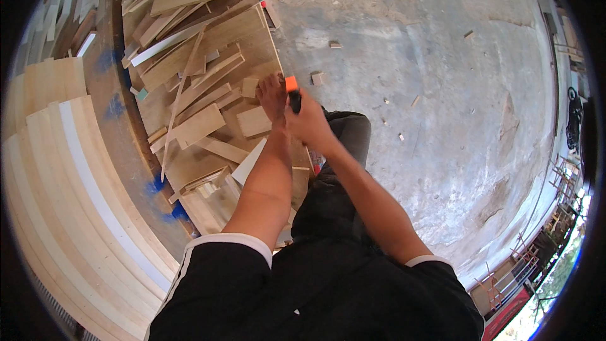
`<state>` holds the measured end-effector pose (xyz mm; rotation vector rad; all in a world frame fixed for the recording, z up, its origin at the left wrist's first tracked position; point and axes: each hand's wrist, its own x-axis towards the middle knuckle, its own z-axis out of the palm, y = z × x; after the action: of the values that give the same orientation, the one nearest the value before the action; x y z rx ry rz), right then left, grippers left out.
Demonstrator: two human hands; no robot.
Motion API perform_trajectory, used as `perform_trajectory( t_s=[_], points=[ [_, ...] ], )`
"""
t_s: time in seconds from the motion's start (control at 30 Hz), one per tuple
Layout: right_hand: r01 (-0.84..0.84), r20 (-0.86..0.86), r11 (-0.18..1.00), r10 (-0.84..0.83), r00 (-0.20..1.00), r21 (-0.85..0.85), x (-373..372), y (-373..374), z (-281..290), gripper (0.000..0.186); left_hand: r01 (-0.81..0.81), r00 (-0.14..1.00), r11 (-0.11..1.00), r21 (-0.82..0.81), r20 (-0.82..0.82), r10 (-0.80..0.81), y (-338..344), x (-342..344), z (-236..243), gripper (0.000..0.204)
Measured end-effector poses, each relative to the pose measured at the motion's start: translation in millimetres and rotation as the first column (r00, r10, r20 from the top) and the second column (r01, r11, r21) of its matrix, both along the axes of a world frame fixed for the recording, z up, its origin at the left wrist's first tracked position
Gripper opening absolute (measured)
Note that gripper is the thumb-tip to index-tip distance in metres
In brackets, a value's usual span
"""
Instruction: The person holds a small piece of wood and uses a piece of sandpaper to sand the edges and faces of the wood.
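My right hand [309, 120] is closed around a small tool with an orange end [291, 84] and a black body. Its exact kind is hard to make out. The tool sits at the edge of a wide wooden board [243, 31] strewn with offcuts. Just left of it, my left hand [273, 96] lies with its fingers stretched out over the board's edge. Close to those fingertips is a small square wood block [250, 87]. A pale rectangular wood piece [254, 121] lies beside my left wrist. Whatever is under my left palm is hidden.
Several loose strips and offcuts [199, 126] are heaped on the board. Long planks [82, 170] are stacked at the far left. On the right spreads a grey concrete floor [442, 88] with scattered wood bits. My dark-trousered leg [347, 136] is below my right hand.
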<state>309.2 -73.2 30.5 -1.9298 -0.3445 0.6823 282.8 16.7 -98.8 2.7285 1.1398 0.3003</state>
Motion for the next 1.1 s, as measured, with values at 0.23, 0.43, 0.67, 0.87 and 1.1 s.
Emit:
perform_trajectory(
  t_s=[0.23,0.43,0.67,0.87,1.1],
  points=[
    [-0.157,-0.485,0.987,0.147,0.862,0.019,98,40,-30,0.009,-0.118,0.976,0.948,-0.296,0.140,0.165,-1,4,-4,0.022],
    [-0.069,-0.515,0.997,0.073,0.854,0.026,95,61,-19,0.018,-0.073,0.957,0.957,-0.281,0.249,0.146,2,0,-5,0.025],
    [-0.045,-0.364,0.998,0.024,0.931,-0.048,80,73,-68,0.019,-0.062,0.953,0.939,-0.339,0.260,0.157,1,-4,-11,0.031],
    [0.023,-0.490,1.000,-0.022,0.871,-0.005,85,68,-52,0.018,-0.044,0.974,0.947,-0.317,0.199,0.111,3,-4,-18,0.033],
    [0.122,-0.107,0.990,-0.114,0.988,0.069,80,70,-52,0.012,-0.093,0.958,0.952,-0.290,0.235,0.165,-2,-2,-4,0.037]
  ],
)
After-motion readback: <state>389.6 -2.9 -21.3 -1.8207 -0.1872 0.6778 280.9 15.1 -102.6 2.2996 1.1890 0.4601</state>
